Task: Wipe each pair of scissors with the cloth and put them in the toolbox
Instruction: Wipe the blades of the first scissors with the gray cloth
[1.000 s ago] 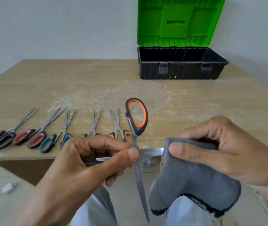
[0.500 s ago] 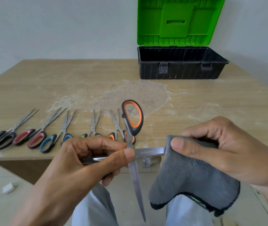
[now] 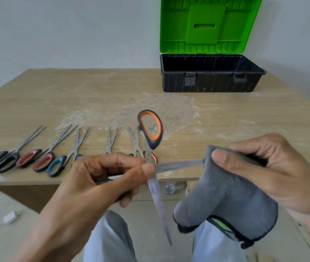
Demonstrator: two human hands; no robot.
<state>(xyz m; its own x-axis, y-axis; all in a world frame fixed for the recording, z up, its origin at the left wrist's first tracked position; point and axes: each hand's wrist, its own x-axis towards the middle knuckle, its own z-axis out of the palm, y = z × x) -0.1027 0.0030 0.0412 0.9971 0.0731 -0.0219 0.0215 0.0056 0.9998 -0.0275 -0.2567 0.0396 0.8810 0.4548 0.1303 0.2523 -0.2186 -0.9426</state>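
From my hands, the way to the toolbox [image 3: 210, 83] runs forward and right over bare, stained table [image 3: 244, 114]. The box is open from above. Its green lid [image 3: 207, 25] stands upright behind it and closes off the back. To my left a row of scissors [image 3: 42, 161] lies along the near table edge, blades pointing away. The orange-handled scissors [image 3: 150, 129] in my left hand [image 3: 97, 178] are spread wide. One blade points down between my knees. The other runs right into the cloth [image 3: 226, 201] my right hand [image 3: 275, 167] holds, barring the gap between my hands.
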